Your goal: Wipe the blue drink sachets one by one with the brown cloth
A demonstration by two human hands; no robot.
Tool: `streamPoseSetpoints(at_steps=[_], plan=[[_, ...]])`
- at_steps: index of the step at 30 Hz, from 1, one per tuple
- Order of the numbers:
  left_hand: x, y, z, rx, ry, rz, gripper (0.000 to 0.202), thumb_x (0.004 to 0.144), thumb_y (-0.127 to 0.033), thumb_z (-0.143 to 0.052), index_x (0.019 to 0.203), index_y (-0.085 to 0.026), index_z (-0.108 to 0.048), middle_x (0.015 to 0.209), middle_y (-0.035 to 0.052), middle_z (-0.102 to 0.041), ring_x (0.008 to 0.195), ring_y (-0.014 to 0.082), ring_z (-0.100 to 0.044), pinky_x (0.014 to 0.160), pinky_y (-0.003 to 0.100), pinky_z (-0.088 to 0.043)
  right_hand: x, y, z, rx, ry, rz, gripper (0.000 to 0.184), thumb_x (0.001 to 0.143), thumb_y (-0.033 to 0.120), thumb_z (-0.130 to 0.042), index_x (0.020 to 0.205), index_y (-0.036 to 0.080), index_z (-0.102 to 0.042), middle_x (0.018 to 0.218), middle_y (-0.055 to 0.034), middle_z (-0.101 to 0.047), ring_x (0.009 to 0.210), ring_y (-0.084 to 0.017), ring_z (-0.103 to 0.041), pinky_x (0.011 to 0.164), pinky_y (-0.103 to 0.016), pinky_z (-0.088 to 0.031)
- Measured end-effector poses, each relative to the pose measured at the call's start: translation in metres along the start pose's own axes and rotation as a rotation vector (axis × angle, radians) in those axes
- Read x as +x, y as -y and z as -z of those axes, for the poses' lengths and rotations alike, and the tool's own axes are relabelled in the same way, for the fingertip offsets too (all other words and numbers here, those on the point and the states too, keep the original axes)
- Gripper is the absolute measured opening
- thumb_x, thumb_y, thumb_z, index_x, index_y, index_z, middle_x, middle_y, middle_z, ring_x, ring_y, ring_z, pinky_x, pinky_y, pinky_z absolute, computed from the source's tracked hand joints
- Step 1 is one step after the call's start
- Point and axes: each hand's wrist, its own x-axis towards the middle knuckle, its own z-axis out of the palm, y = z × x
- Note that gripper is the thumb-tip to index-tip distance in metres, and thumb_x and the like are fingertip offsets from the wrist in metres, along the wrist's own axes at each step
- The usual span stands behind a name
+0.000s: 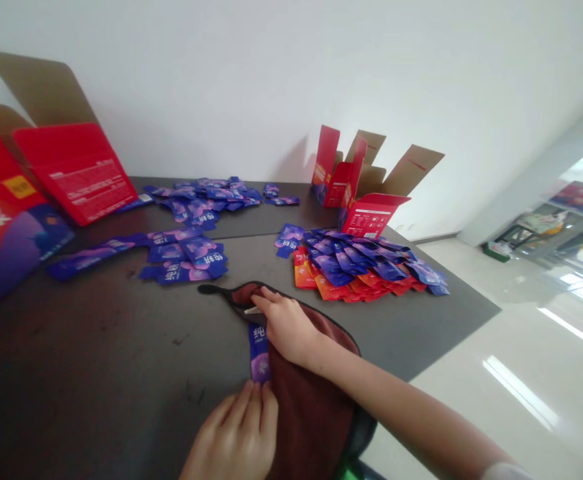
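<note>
flat blue-purple film sachet (pixel 260 360): likely light, pliant, slick; take ends | left hand (pixel 238 433): fingers together at near end, pinch unclear | right hand (pixel 288 327): fingers bent over black-edged brown cloth (pixel 314 407), pinch unclear

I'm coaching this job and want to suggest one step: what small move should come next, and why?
Perhaps ease the brown cloth off the far end of the purple packet with the right hand. The cloth seems to cover that end, the right hand is on the cloth, and the left hand touches the packet's near end, so could steady it.
</note>
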Motion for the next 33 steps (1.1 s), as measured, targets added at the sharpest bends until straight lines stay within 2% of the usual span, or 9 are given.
streamPoseSetpoints(at_steps=[3,6,10,14,19,22,26,30,33], plan=[[0.007,0.006,0.002,0.014,0.012,0.049,0.045,0.067,0.005,-0.033,0.091,-0.015,-0.066,0.085,0.0055,-0.070,0.074,0.0148,-0.064,0.065,0.025,-0.052,-0.021,-0.003,0.021,0.117,-0.334,-0.040,0.049,0.077,-0.001,-0.036,0.121,0.017,-0.047,0.128,-0.0075,-0.048,0.118,-0.016,-0.044,0.098,-0.027,-0.038],[0.017,0.019,0.008,0.089,-0.049,0.101,0.040,0.068,0.004,-0.036,0.089,-0.012,-0.066,0.079,0.0072,-0.069,0.064,0.0162,-0.063,0.057,0.027,-0.050,-0.069,-0.006,0.045,0.164,-0.752,-0.121,0.044,0.083,0.004,-0.036,0.122,0.022,-0.047,0.127,-0.0018,-0.049,0.116,-0.013,-0.046,0.099,-0.024,-0.037],[0.046,0.041,0.029,0.200,-0.160,0.133,0.027,0.077,-0.006,-0.042,0.088,-0.013,-0.065,0.071,0.0044,-0.067,0.057,0.0152,-0.060,0.055,0.027,-0.045,-0.139,-0.020,0.061,0.058,-1.026,-0.307,0.035,0.084,0.009,-0.045,0.114,0.024,-0.056,0.120,0.0003,-0.056,0.108,-0.014,-0.053,0.093,-0.021,-0.042],[0.101,0.051,0.056,0.315,-0.171,0.177,0.029,0.083,-0.015,-0.036,0.092,-0.016,-0.063,0.065,0.0045,-0.064,0.060,0.0176,-0.059,0.056,0.028,-0.040,-0.178,-0.040,0.063,-0.033,-1.138,-0.417,0.033,0.083,0.009,-0.049,0.112,0.023,-0.058,0.116,0.0004,-0.058,0.105,-0.015,-0.056,0.091,-0.022,-0.043],[0.186,0.032,0.066,0.282,-0.022,0.247,0.038,0.086,-0.021,-0.023,0.094,-0.015,-0.060,0.069,0.0091,-0.063,0.064,0.0235,-0.060,0.056,0.032,-0.038,-0.202,-0.064,0.066,-0.110,-1.203,-0.512,0.035,0.083,0.008,-0.049,0.113,0.024,-0.057,0.117,0.0011,-0.057,0.104,-0.015,-0.056,0.091,-0.021,-0.043],[0.227,0.010,0.056,0.260,0.007,0.164,0.039,0.086,-0.020,-0.021,0.091,-0.015,-0.059,0.070,0.0102,-0.063,0.066,0.0252,-0.061,0.056,0.032,-0.039,-0.215,-0.078,0.061,-0.160,-1.180,-0.544,0.038,0.083,0.006,-0.047,0.116,0.023,-0.055,0.120,0.0010,-0.056,0.105,-0.014,-0.055,0.094,-0.020,-0.040],[0.264,-0.021,0.033,0.216,0.056,0.079,0.041,0.085,-0.017,-0.019,0.087,-0.013,-0.059,0.069,0.0126,-0.063,0.068,0.0252,-0.062,0.056,0.032,-0.041,-0.230,-0.095,0.048,-0.220,-1.139,-0.569,0.042,0.083,0.003,-0.043,0.119,0.021,-0.053,0.124,-0.0015,-0.052,0.109,-0.015,-0.053,0.098,-0.022,-0.037],[0.284,-0.044,0.013,0.163,0.105,0.011,0.040,0.085,-0.017,-0.020,0.085,-0.013,-0.060,0.068,0.0124,-0.064,0.070,0.0251,-0.063,0.058,0.032,-0.042,-0.236,-0.105,0.042,-0.252,-1.106,-0.565,0.043,0.082,0.002,-0.042,0.119,0.021,-0.053,0.124,-0.0033,-0.052,0.109,-0.018,-0.053,0.097,-0.026,-0.039],[0.286,-0.050,0.005,0.128,0.139,-0.027,0.036,0.086,-0.025,-0.025,0.088,-0.015,-0.060,0.067,0.0103,-0.064,0.068,0.0248,-0.063,0.057,0.031,-0.042,-0.235,-0.108,0.044,-0.282,-1.134,-0.613,0.042,0.083,0.003,-0.041,0.117,0.023,-0.055,0.122,-0.0020,-0.054,0.107,-0.017,-0.055,0.095,-0.025,-0.040]])
